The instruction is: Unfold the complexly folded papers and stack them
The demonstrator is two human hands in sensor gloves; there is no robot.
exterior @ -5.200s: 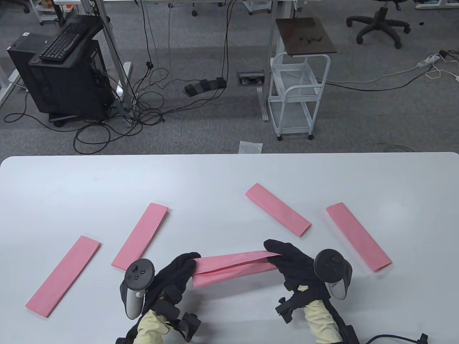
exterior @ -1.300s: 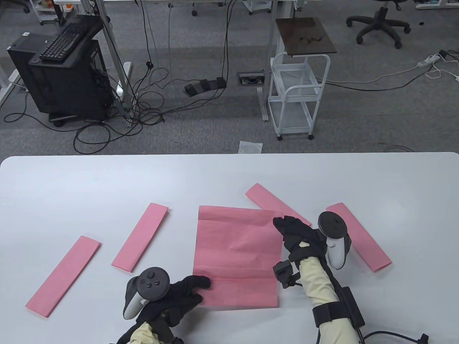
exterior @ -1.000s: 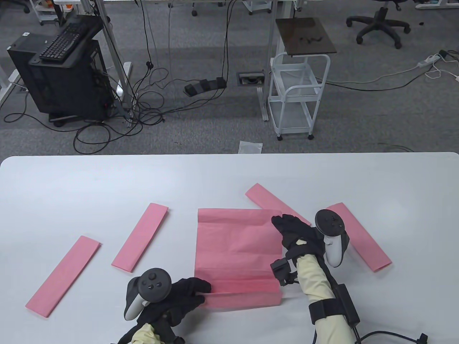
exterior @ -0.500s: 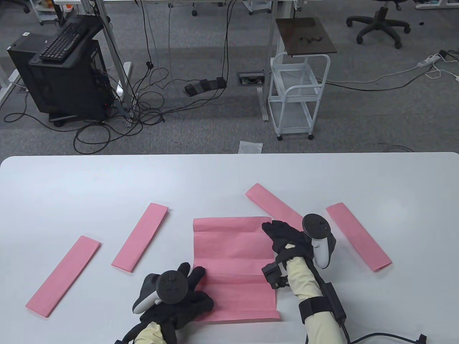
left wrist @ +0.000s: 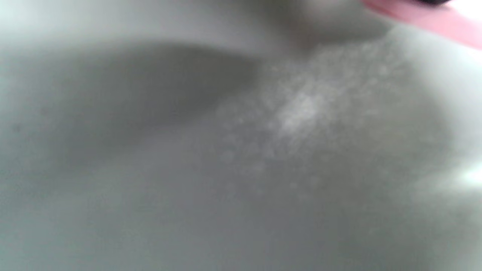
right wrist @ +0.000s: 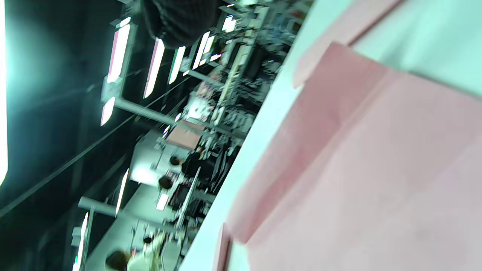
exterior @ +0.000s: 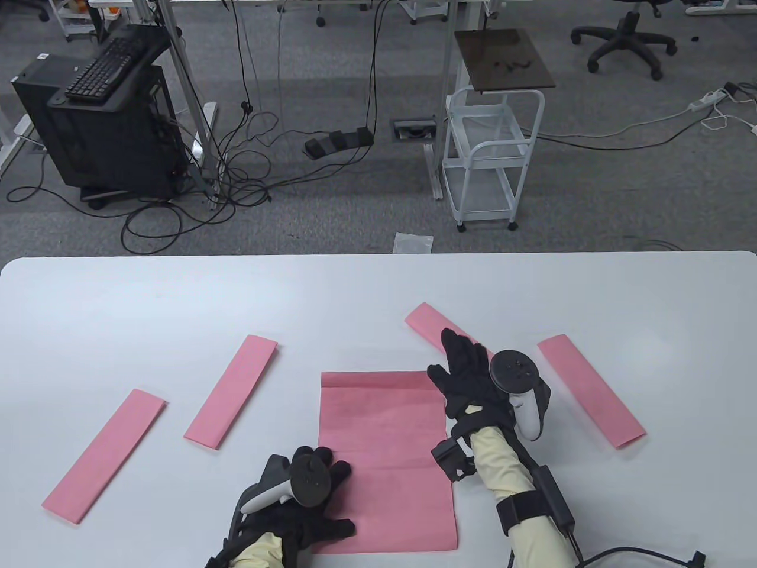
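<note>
An unfolded pink sheet (exterior: 387, 449) lies flat on the white table (exterior: 378, 284), near the front middle. My left hand (exterior: 322, 515) rests on its near left corner with the fingers spread. My right hand (exterior: 464, 373) is open with spread fingers at the sheet's far right edge, holding nothing. It partly covers a folded pink strip (exterior: 421, 319). Three more folded strips lie at the far left (exterior: 103, 455), the left (exterior: 230, 391) and the right (exterior: 591, 390). The right wrist view shows the sheet (right wrist: 376, 169) close up. The left wrist view is a blur of table with a pink edge (left wrist: 433, 19).
The table's front edge runs just below the sheet and my left hand. A cable (exterior: 639, 556) trails from my right forearm at the front right. Beyond the far edge are a white cart (exterior: 494, 160) and floor cables.
The strip held between both hands was opened into a full sheet and laid down. In the last half second it slid toward me; my left hand drew back with it, and my right fingers spread.
</note>
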